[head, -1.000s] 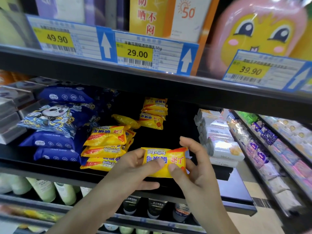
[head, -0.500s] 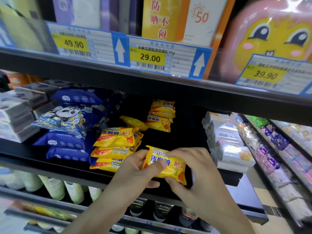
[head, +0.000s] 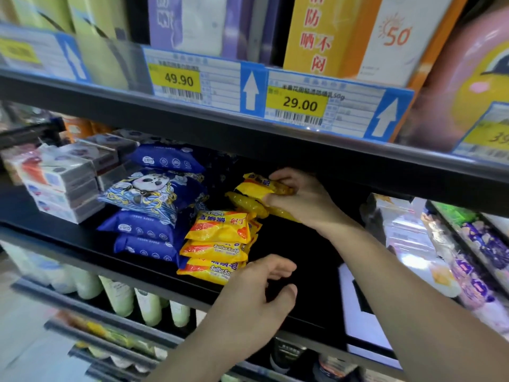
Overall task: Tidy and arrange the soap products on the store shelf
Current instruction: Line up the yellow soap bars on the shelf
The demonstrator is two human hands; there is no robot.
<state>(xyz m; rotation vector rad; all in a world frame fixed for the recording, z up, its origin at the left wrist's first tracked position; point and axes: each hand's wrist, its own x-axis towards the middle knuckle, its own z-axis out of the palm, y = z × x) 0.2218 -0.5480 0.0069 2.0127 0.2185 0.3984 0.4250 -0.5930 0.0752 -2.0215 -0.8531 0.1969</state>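
Right hand [head: 300, 197] now on rear soap packs [head: 256, 188]

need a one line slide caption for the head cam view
Right hand grips yellow soap packs at the shelf's back; left hand hovers open beside the front sulfur soap stack.

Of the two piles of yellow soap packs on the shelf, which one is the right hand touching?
The rear pile, deep under the upper shelf. The right hand has its grip there; the front stack at the shelf edge is untouched, the left hand open beside it.
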